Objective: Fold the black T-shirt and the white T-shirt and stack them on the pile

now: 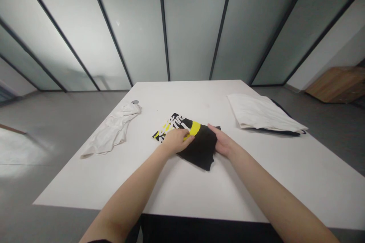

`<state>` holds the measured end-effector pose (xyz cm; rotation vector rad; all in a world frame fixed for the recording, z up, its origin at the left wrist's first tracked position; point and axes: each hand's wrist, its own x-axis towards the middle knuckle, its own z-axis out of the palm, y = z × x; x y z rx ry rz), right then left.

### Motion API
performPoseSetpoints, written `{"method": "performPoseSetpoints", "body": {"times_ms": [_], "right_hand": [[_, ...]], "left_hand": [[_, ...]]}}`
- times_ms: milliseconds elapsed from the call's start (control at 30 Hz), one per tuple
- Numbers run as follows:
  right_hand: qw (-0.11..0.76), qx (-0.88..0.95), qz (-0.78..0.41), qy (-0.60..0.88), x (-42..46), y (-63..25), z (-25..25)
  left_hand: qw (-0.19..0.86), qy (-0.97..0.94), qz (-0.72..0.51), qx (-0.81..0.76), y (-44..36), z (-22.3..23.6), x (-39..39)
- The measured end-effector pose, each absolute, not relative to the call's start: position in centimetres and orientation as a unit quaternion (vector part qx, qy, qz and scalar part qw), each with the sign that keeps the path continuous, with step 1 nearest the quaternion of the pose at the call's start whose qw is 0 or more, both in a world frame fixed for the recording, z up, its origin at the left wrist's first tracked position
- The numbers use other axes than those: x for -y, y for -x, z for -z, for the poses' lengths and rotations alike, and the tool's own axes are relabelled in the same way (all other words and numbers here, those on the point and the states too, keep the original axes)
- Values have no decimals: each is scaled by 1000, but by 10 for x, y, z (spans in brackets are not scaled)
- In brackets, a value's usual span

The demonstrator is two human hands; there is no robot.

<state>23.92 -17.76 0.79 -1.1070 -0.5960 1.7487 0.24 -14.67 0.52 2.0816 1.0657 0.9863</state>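
Note:
A folded black garment with a yellow band and a white, black and yellow pattern lies at the middle of the table. My left hand rests over its patterned part, thumb and fingers drawn together on the cloth by the yellow band. Around the right edge, my right hand has its thumb on top and its other fingers partly hidden beside or under the fabric. The lower right corner of the garment looks uneven. What kind of clothing it is, I cannot tell.
On the white table, a crumpled white garment lies at the left, with a small grey disc by its far end. A folded white cloth sits on dark fabric at the right. Frosted glass panels stand behind.

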Motion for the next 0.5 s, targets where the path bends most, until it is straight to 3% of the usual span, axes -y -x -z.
{"method": "performPoseSetpoints", "body": {"times_ms": [167,333,500], "right_hand": [[426,266,-704,502,184,-230,-12],[376,239,-784,432,152,-232,-31],[466,211,-729,454,113,-253,-79]], "left_hand": [[245,-775,-397,-427,0,-2,140],[259,-749,-416,-446,5,10,133],[169,-783,-399,-446,23,12,116]]}}
